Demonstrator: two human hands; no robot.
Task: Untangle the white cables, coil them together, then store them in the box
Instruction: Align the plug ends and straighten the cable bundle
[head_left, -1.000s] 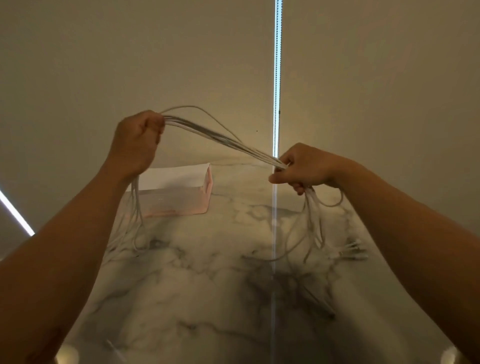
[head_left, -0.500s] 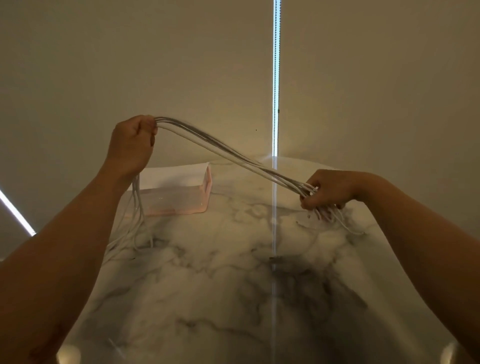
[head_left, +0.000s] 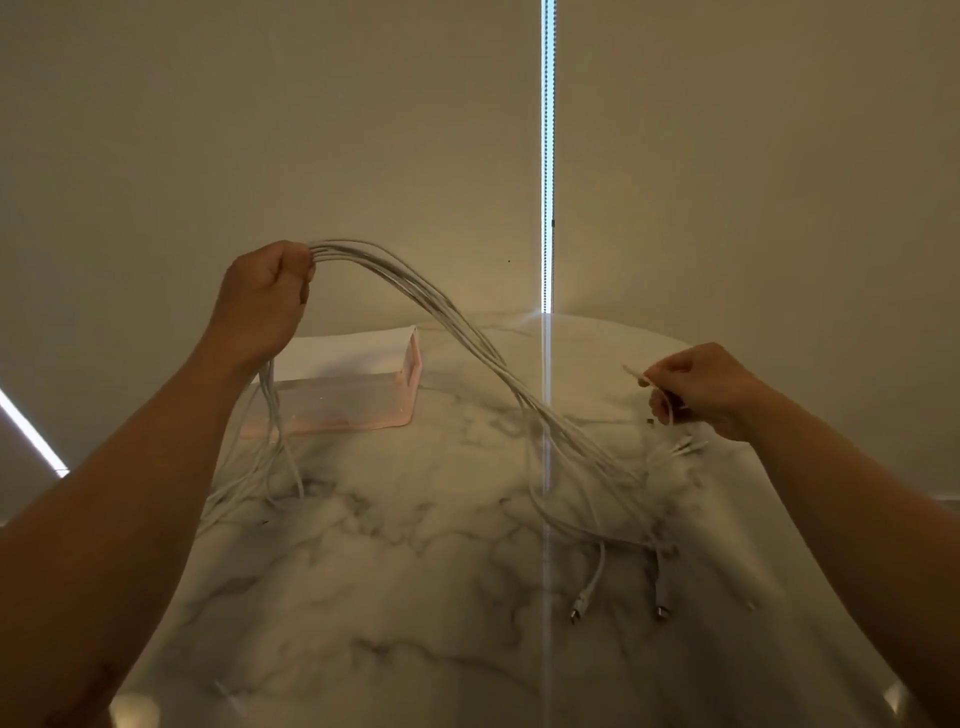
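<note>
Your left hand (head_left: 262, 296) is raised above the far left part of the surface (head_left: 415, 571), fist closed, knuckles toward the camera. It grips the white cables (head_left: 431, 306) as one bundle. From the top of the fist the bundle arcs out to the right and slopes down in a tight run of parallel strands. It meets the marble near the right middle and fans out there.

On the other side of the grip, several strands hang down past your left wrist. They reach the surface just in front of the box (head_left: 358, 410) and lie loose.

Your right hand (head_left: 701, 387) is low at the right, close above the surface, well apart from the left hand. Thumb and fingers pinch a single strand. A short stub pokes out up and to the left of the fingertips, and a small loop hangs beneath them. Which strand of the bundle it belongs to: cannot tell.

Two plug ends (head_left: 577, 612) lie side by side on the marble nearer to you, right of centre, both pointing toward you.

The box is pale pink and open-topped, at the far left of the surface, partly behind your left forearm.

A thin bright light strip (head_left: 546, 156) runs vertically down the wall behind and reflects along the surface.
</note>
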